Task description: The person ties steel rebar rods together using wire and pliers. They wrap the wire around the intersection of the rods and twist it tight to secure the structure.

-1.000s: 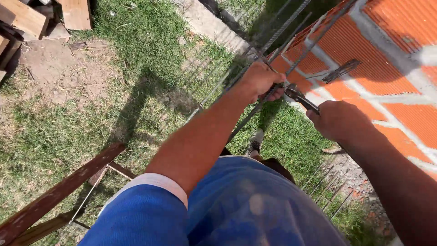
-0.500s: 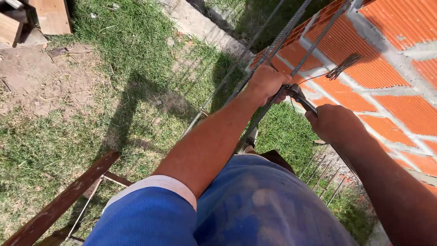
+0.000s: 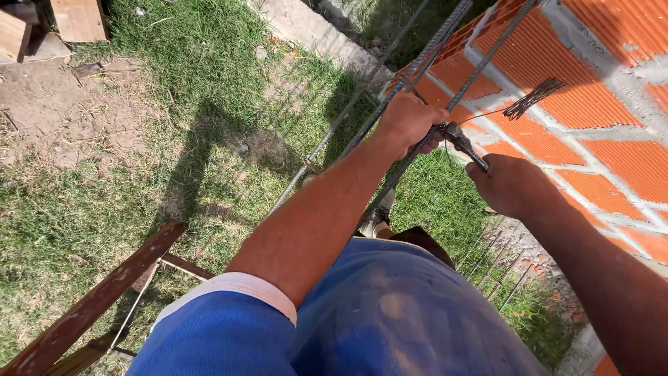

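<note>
My right hand [image 3: 513, 185] covered the handles of the pliers [image 3: 460, 142], so only the head and a short neck showed, and I could not make out what the head bit on where it met the rebar [image 3: 480, 64]. My left hand [image 3: 407, 120] was wrapped tight round that same bar, its fingers [image 3: 433, 142] hiding the spot just beside the pliers' head. My right hand was shut round the handles. The pliers sat between my two hands, their long axis slanting from my right fist up and to the left, head toward my left hand. The bars ran long and steep from near my legs up toward the top edge, where they were cut off, beside the brick wall [image 3: 591, 90]. A thin wire ran from the pliers' head out to a bundle of wire [image 3: 532, 97] that stood against the wall. My blue shirt [image 3: 376, 313] blocked the lower ends of the bars. Grass [image 3: 174, 111] lay far below, and a wooden rail [image 3: 90, 299] crossed the lower left corner.
</note>
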